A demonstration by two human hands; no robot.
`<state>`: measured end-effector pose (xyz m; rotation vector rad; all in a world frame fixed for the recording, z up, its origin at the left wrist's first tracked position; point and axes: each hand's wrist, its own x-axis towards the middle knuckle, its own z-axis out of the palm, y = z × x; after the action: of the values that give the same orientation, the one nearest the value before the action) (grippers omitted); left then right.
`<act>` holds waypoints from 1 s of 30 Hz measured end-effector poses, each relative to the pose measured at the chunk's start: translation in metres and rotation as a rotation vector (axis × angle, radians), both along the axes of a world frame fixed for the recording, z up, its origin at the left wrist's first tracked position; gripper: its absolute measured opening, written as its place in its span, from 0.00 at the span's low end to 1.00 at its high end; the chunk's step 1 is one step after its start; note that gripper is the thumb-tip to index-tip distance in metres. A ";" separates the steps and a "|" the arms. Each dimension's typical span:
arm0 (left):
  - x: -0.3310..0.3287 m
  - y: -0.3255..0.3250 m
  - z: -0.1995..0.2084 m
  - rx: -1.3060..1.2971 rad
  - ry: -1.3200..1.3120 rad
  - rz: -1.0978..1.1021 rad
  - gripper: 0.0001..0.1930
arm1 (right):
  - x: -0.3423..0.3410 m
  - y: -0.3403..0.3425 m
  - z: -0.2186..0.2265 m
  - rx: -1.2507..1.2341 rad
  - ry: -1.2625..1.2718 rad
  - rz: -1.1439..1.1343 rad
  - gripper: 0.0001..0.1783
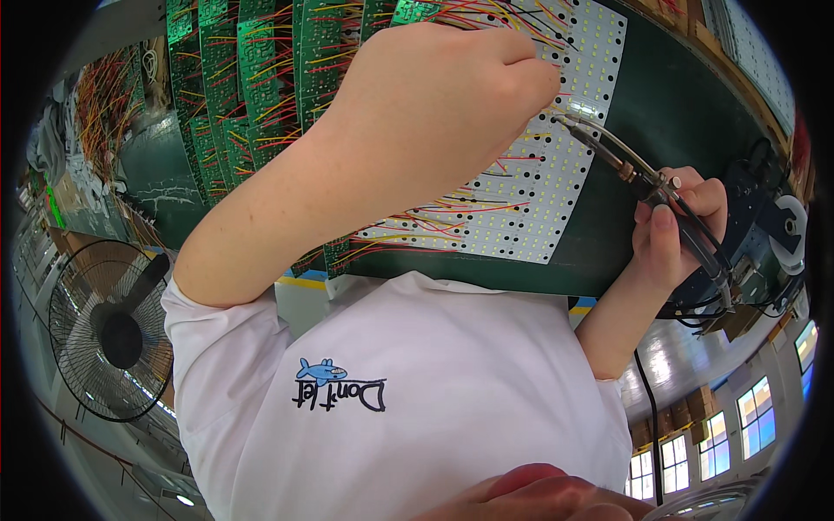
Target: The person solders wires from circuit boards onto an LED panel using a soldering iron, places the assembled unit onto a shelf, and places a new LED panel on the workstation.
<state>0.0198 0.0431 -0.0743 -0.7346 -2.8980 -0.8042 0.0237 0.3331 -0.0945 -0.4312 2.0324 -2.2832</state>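
Note:
My right hand [679, 227] is wrapped round a soldering iron [638, 178] with a thin curved metal tube running alongside it. The iron's tip reaches a white panel [512, 227] dotted with small yellowish LEDs and black holes. Just left of that tip, my left hand [456, 95] is closed over the panel, fingertips pinched and turned down. Whatever the pinch holds is hidden behind the hand. Red, yellow and black wires [434, 227] lie across the panel, leading to green circuit boards [261, 74] on the left, partly covered by my left forearm.
Panel and boards lie on a dark green tabletop [673, 104]. A dark device with a white reel [789, 234] stands at the right edge. More bundled wires [109, 104] sit at the far left. A black fan [117, 334] stands beyond the table's left end.

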 end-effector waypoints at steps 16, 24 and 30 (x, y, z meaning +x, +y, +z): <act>0.000 0.000 0.000 0.003 -0.010 0.010 0.05 | -0.001 -0.002 0.001 0.061 0.029 0.024 0.16; 0.000 0.000 -0.001 0.000 -0.006 0.022 0.05 | 0.000 -0.001 0.001 0.034 0.009 0.002 0.16; 0.000 0.001 0.004 0.046 0.060 0.012 0.03 | -0.002 0.004 0.000 -0.122 -0.020 0.056 0.10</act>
<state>0.0197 0.0438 -0.0705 -0.7241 -2.8183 -0.8303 0.0221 0.3370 -0.0940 -0.4639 1.8538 -2.3764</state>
